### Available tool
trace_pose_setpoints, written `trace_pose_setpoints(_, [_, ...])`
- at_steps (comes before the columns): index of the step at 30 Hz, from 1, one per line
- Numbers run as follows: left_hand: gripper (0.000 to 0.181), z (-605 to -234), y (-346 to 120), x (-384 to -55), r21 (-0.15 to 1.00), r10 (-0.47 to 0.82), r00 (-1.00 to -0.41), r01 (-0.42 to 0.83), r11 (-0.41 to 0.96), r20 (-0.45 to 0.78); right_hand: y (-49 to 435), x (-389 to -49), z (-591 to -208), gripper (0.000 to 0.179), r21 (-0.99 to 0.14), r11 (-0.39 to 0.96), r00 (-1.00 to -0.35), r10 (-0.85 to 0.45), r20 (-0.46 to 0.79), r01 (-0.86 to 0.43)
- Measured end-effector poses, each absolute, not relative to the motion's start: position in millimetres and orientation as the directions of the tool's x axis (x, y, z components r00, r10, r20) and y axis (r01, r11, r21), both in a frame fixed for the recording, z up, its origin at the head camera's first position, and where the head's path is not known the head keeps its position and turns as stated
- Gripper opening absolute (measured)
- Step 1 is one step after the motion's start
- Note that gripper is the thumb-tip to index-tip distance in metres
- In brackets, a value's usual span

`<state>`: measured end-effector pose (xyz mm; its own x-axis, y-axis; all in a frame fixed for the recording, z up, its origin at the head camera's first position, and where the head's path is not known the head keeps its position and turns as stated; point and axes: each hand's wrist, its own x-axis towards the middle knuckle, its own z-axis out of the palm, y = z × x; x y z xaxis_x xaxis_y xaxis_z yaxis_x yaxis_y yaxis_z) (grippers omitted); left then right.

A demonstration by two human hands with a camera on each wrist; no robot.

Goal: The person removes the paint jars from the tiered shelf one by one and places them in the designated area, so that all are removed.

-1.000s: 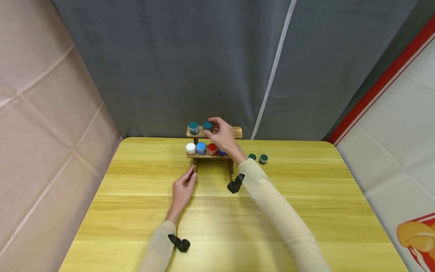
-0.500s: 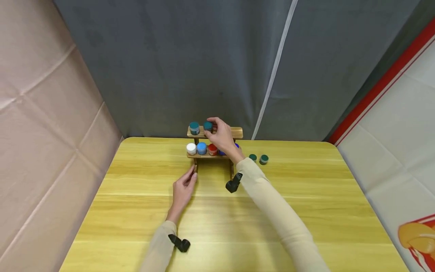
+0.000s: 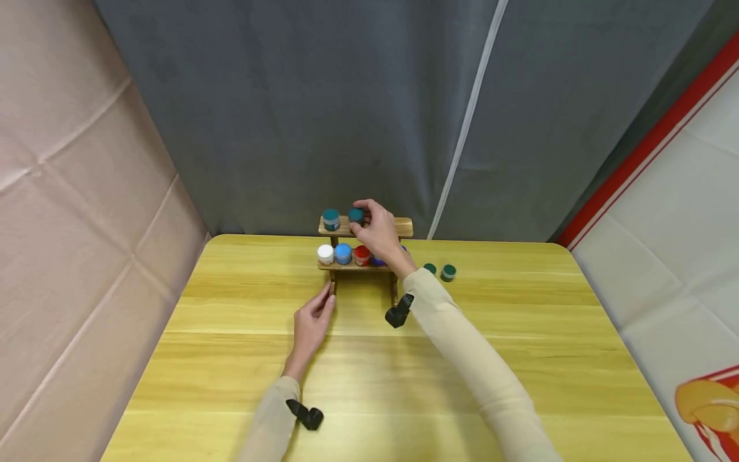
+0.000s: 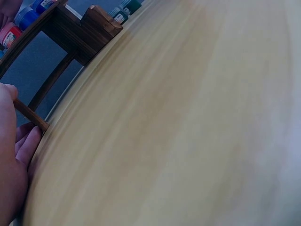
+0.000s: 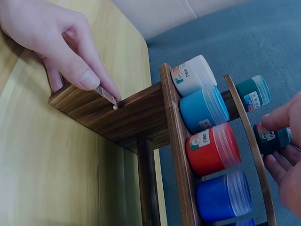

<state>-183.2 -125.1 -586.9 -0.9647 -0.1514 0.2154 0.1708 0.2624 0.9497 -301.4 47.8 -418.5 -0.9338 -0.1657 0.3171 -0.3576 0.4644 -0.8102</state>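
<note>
A two-tier wooden rack stands at the table's far side. My right hand pinches a dark green paint jar between thumb and fingers at the upper shelf. To its left on that shelf sits another dark green paint jar. Along the lower shelf stand a white jar, a light blue jar, a red jar and a dark blue jar; another blue one is partly cut off. My left hand holds the rack's left foot, thumb on one side and fingers on the other.
Two more dark green jars, one nearer jar partly hidden by the right sleeve and one outer jar, stand right of the rack on the wooden table. A grey curtain hangs behind the table.
The pinched green jar has shifted very slightly right along the upper shelf. My left hand stays on the rack's foot.
</note>
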Motion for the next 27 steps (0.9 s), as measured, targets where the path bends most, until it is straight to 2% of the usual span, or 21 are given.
trace_pose_setpoints(5, [0.038,-587.3,-124.4,-183.6,0.949,-0.151,-0.963,0.18,0.259,0.224,54.2,-302.6,-417.2,0.039,-0.787,0.49,-0.925,-0.145,0.351,-0.376])
trace_pose_setpoints(27, [0.037,-588.7,-120.9,-187.4,0.954,-0.152,-0.964,0.177,0.241,0.217,102.3,-306.7,-402.4,0.04,-0.733,0.582,-0.926,-0.105,0.363,-0.353])
